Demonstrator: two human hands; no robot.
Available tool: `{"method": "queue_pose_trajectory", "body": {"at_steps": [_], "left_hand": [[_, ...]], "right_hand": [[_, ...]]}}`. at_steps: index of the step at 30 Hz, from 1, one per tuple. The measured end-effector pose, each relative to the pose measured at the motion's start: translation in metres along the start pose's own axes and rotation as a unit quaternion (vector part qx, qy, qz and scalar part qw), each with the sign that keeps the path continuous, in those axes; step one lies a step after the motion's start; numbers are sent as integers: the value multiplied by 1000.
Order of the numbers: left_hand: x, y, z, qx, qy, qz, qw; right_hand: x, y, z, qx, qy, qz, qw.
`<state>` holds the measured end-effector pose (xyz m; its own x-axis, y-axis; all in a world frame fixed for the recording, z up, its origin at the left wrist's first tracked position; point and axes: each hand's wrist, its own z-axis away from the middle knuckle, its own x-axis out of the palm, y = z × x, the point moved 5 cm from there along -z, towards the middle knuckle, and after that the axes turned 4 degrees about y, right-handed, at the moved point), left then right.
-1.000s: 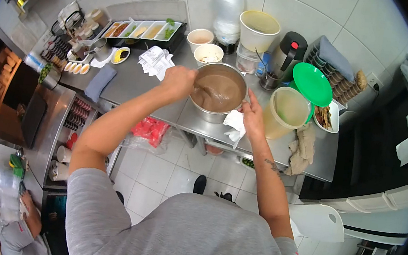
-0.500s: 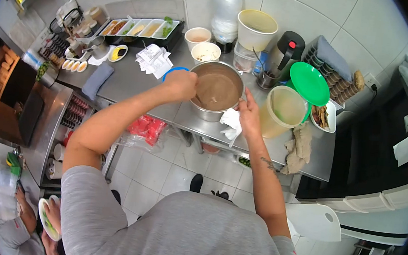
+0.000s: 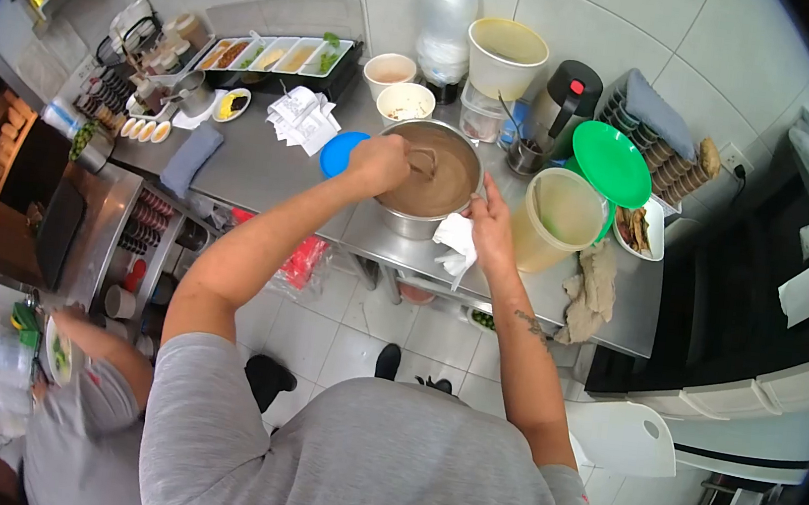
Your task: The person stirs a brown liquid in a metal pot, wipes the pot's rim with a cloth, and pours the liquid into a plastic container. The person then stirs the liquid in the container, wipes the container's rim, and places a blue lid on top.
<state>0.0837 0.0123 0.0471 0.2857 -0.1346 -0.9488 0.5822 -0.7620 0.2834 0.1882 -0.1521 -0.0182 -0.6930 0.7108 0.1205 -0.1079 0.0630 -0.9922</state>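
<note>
The shirt (image 3: pixel 402 452) is grey and short-sleeved, the right forearm (image 3: pixel 521 304) tattooed.

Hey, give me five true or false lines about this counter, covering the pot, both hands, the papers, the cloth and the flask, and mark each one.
1. The left hand is over the pot. True.
2. The right hand is resting on the papers. False: it is at the right side of the pot.
3. Those white papers lie on the counter, to the left of the pot. True.
4. The beige cloth is inside the pot. False: it lies at the counter's front edge, and the pot holds brown liquid.
5. The flask with the red button stands behind and to the right of the pot. True.
</note>
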Motion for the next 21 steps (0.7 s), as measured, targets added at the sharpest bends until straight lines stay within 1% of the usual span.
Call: {"method": "queue_pose_trajectory", "body": {"at_steps": [2, 5, 8, 11, 14, 17, 18, 21], "left_hand": [[-1, 4, 9, 23, -35, 10, 999], [-19, 0, 17, 47, -125, -41, 990], [-48, -1, 19, 51, -122, -123, 984], [-56, -9, 9, 39, -48, -158, 985], [-43, -12, 0, 36, 12, -160, 986], [-22, -4, -1, 28, 42, -106, 993], [-17, -3, 0, 6, 59, -72, 996], [-3, 2, 5, 26, -4, 3, 1000]], "right_hand": [[0, -3, 2, 7, 0, 4, 1000], [1, -2, 2, 12, 0, 0, 1000], [0, 3, -1, 12, 1, 6, 1000], [1, 1, 1, 24, 0, -5, 1000], [1, 1, 0, 26, -3, -10, 1000], [2, -4, 2, 23, -6, -15, 1000], [2, -5, 3, 23, -7, -18, 1000], [2, -6, 3, 11, -3, -10, 1000]]}}
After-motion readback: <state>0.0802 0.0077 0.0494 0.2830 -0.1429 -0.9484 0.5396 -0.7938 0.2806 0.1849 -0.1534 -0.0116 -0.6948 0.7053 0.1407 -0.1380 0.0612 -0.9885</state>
